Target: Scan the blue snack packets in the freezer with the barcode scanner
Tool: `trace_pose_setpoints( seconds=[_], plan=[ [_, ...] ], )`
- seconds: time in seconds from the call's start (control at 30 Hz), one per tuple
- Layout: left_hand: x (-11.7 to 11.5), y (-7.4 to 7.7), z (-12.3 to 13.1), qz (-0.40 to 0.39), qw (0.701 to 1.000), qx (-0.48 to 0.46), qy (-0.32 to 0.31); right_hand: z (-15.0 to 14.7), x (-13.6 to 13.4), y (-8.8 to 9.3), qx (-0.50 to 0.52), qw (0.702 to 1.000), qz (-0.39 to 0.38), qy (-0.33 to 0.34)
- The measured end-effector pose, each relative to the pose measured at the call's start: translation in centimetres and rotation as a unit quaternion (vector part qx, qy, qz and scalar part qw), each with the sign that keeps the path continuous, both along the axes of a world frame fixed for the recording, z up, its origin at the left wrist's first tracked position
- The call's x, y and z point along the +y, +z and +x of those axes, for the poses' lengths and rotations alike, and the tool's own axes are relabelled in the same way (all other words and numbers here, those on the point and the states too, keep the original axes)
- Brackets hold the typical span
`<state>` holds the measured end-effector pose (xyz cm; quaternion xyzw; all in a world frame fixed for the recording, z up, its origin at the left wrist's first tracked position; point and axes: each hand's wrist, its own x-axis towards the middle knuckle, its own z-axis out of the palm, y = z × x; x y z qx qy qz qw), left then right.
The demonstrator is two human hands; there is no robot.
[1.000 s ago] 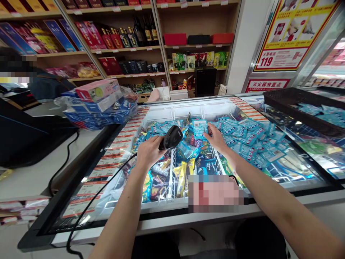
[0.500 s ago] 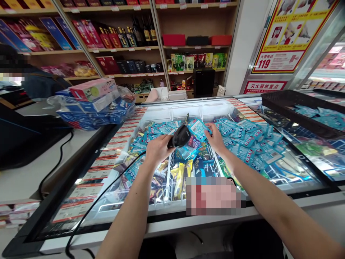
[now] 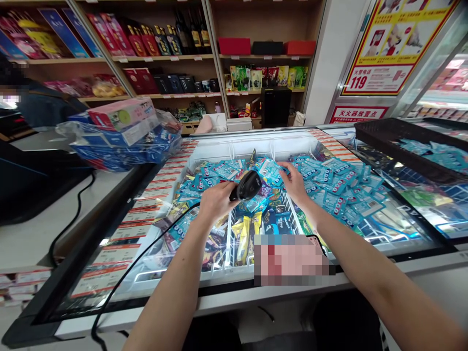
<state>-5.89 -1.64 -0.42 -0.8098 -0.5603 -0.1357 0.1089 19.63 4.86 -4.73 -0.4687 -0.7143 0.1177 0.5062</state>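
My left hand point(image 3: 217, 201) is wrapped round the handle of a black barcode scanner point(image 3: 249, 185), held over the freezer with its head angled to the right. Its black cable point(image 3: 161, 239) runs back past my left forearm. My right hand point(image 3: 293, 184) has thumb and fingertips at the right edge of a blue packet point(image 3: 269, 169), whose white barcode label faces up. More blue packets point(image 3: 331, 183) lie heaped to the right, with others point(image 3: 223, 170) on the left. Yellow-wrapped ice creams point(image 3: 242, 239) stand in the wire basket below.
A phone point(image 3: 317, 240), mostly blurred out, lies on the freezer's front edge. Bagged boxes point(image 3: 120, 131) sit on the left corner. A dark tray point(image 3: 413, 146) with blue packets rests at the right. A person point(image 3: 44, 105) is at far left. Shelves of goods point(image 3: 164, 58) stand behind.
The view has shifted slightly. The scanner has moved a little to the right and closer to my right hand, which stays at the blue packet's edge.
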Motion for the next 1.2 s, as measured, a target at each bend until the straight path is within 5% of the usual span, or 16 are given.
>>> trace_pose_setpoints(
  seconds=[0.83,1.0,1.2],
  plan=[
    [0.3,-0.4,-0.4,0.017,1.0,0.02,-0.012,0.0,0.6,-0.7,0.023,1.0,0.006,0.011],
    [0.3,-0.2,-1.1,0.039,0.999,0.006,0.028,0.4,0.6,-0.9,-0.014,0.996,0.053,-0.075],
    [0.1,0.3,-1.9,0.059,0.997,-0.015,0.051,0.1,0.6,-1.3,-0.137,0.97,0.023,-0.201]
  ],
)
